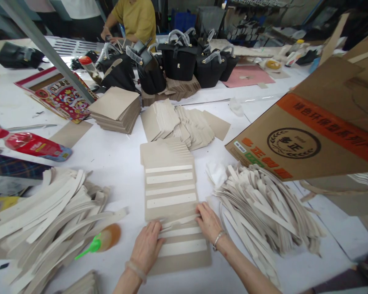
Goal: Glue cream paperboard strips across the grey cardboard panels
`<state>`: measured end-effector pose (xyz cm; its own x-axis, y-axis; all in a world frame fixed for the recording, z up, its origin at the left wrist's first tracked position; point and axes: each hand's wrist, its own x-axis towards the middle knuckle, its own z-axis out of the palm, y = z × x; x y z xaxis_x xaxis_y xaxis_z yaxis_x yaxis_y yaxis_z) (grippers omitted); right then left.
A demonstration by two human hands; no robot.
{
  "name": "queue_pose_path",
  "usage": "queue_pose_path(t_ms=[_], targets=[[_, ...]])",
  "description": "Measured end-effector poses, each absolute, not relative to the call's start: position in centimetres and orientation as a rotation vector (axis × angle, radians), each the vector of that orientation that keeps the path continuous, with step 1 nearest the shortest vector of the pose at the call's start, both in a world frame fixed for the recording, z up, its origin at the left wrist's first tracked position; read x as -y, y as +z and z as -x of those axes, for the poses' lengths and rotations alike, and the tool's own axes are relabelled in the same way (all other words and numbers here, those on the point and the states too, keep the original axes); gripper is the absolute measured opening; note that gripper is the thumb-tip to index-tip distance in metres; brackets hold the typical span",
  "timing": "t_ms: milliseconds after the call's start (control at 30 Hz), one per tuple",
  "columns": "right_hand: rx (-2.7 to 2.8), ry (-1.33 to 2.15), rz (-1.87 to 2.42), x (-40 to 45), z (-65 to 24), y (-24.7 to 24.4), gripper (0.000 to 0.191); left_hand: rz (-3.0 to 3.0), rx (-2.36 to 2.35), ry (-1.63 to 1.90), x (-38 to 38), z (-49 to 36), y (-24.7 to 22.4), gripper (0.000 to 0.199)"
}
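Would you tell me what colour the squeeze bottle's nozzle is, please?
The nozzle is bright green, best seen in the head view.

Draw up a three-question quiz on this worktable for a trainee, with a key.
1. True or false: the green-tipped bottle lies apart from the left hand.

2. Choose one. The flat sheet to the right of the black bags is:
A) green
B) pink
C) blue

3. What are the fingers of the right hand touching?

Key:
1. True.
2. B.
3. One end of a pale strip laid across the beige boards.
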<state>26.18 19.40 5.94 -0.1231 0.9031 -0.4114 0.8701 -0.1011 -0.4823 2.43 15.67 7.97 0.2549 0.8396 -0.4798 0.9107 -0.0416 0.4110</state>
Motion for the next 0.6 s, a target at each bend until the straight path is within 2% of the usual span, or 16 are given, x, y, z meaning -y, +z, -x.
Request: queue_pose_path(t_ms=[167, 400, 600], targets=[[2.049, 0.977, 1.996, -19.2, -26.1, 5.6, 0.015, -1.843, -1.576, -0.077, -14.9, -2.1, 7.4, 0.016], [1.845, 1.156, 1.956, -19.6, -26.4, 4.8, 0.011, -1.782, -1.575, -0.062, -14.6, -1.9, 7.4, 0.019], [1.731, 1.173, 1.953, -20.0, -26.3, 4.9, 0.009, -1.801, -1.586, -0.024, -14.4, -1.7, 7.0, 0.016]])
